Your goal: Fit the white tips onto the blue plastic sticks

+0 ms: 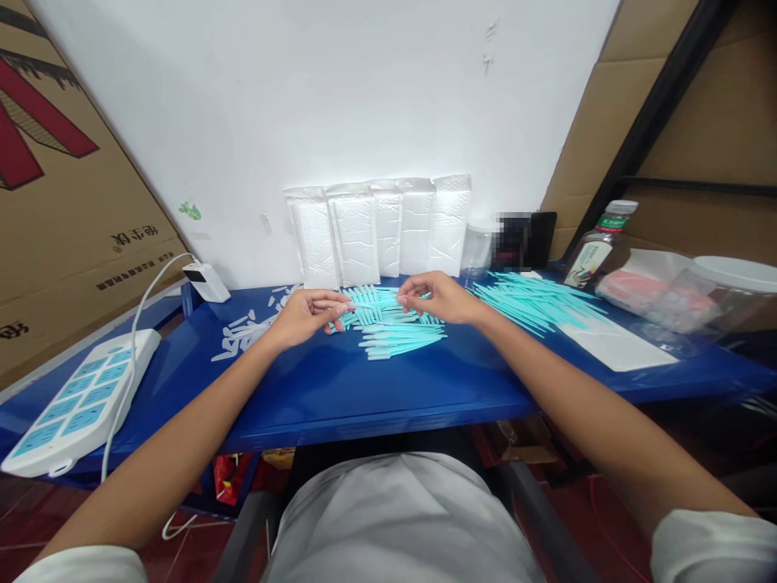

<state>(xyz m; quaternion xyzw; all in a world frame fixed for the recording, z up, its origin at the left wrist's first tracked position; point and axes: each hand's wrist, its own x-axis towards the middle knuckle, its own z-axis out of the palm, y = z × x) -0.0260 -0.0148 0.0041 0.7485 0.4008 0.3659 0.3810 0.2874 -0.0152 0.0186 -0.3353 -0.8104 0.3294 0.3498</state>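
My left hand (pixel 314 317) is closed in a pinch over the middle of the blue table, at one end of a slim turquoise stick (pixel 373 304). At the stick's other end, the fingers of my right hand (pixel 434 298) are pinched together. Beneath and between both hands lies a pile of similar turquoise sticks (pixel 404 340) with pale, see-through-looking ends. Small clear plastic pieces (pixel 243 336) are scattered left of my left hand. A larger heap of turquoise sticks (pixel 540 300), tapering to points, spreads out on the right.
White padded mailers (pixel 376 231) lean on the wall behind the blue table (pixel 364 401). A power strip (pixel 85 405) and a small white device (pixel 206 281) stand left. A white sheet (pixel 616 344), bottle (pixel 598 247), clear jar (pixel 479 247) and white-lidded tub (pixel 737 275) are right.
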